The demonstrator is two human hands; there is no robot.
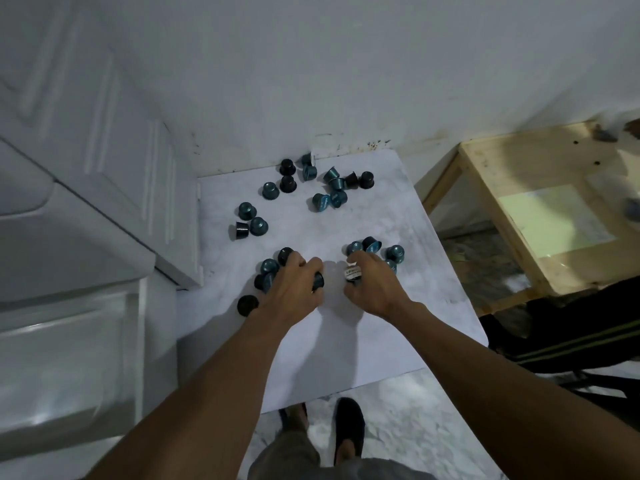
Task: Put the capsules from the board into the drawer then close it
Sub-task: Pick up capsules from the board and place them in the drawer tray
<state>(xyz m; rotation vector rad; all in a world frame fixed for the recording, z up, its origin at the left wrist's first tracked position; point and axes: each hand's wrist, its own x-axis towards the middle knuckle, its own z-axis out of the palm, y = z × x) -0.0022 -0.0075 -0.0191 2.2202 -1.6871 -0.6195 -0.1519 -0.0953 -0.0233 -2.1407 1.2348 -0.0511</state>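
capsule [318,280] (dark) held by left hand [294,284] | labelled capsule [352,273] held by right hand [375,285], lid leftward

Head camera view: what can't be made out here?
All head view.
Blurred, cut by left edge: inside of white plastic drawer unit.
Too small: print on white-labelled black capsule gripped by right hand.
Hidden by left hand grip: most of plain black capsule.
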